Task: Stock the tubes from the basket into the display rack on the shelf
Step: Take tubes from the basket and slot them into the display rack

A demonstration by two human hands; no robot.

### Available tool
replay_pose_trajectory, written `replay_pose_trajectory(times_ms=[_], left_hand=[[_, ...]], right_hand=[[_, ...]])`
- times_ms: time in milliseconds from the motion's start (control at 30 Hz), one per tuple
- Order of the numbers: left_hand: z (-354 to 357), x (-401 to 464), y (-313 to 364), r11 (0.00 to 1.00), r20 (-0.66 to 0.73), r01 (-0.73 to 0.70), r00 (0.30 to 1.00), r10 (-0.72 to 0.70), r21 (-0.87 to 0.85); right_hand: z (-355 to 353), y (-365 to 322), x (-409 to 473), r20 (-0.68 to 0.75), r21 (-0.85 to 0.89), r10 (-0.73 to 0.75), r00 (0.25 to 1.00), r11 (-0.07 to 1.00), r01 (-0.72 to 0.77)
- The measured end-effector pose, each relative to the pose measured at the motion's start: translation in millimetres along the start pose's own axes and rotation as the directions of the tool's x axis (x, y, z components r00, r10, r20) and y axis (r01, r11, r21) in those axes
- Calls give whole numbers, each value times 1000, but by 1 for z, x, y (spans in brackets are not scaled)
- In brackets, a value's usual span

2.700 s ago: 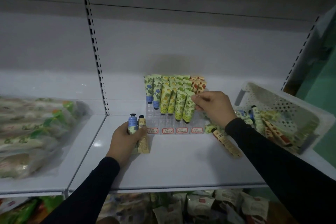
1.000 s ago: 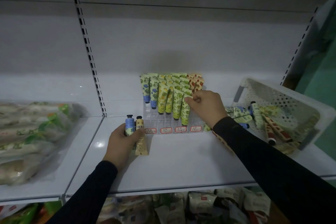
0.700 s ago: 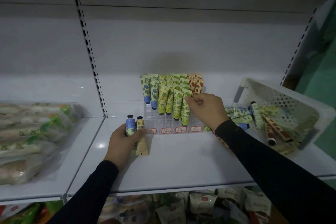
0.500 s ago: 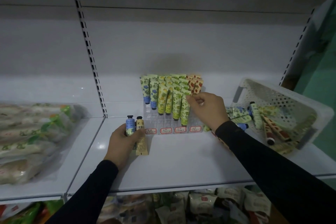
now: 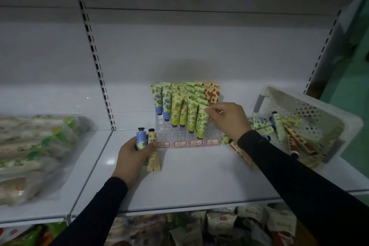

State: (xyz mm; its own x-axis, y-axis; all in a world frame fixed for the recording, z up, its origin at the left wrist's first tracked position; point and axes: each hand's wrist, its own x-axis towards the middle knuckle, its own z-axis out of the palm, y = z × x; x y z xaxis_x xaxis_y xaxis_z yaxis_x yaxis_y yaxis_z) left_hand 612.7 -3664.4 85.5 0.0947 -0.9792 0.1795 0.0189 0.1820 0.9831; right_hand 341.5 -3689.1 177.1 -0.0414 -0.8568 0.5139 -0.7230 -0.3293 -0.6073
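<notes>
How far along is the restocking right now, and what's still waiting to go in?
Done: most of the display rack already holds upright tubes, though its front slots look empty. In hand: the right hand pinches the top of a green tube standing in the rack; the left hand holds a blue tube and a tan tube. Left: several tubes lie in the basket and beside it.

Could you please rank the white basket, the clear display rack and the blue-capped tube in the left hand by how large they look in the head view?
1. white basket
2. clear display rack
3. blue-capped tube in the left hand, plainly the smallest, though nearest the camera.
</notes>
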Motion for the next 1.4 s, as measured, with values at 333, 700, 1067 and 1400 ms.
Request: replay_pose_trajectory(times_ms=[333,700,1067,1400], left_hand=[[1,0,-1,1000,-3,4,1000,-4,-15],[-1,1,-2,1000,8,5,1000,-5,-24],[3,-3,16,1000,21,23,999,-24,20],[39,-16,52,994,326,86,944,-59,-69]], right_hand=[[3,-1,1,34,-25,-17,999,1000,18],[3,-2,-1,32,11,18,999,1000,-18],[-15,-13,-16,-135,133,21,991,991,-3],[10,-34,-44,344,158,-71,936,987,17]])
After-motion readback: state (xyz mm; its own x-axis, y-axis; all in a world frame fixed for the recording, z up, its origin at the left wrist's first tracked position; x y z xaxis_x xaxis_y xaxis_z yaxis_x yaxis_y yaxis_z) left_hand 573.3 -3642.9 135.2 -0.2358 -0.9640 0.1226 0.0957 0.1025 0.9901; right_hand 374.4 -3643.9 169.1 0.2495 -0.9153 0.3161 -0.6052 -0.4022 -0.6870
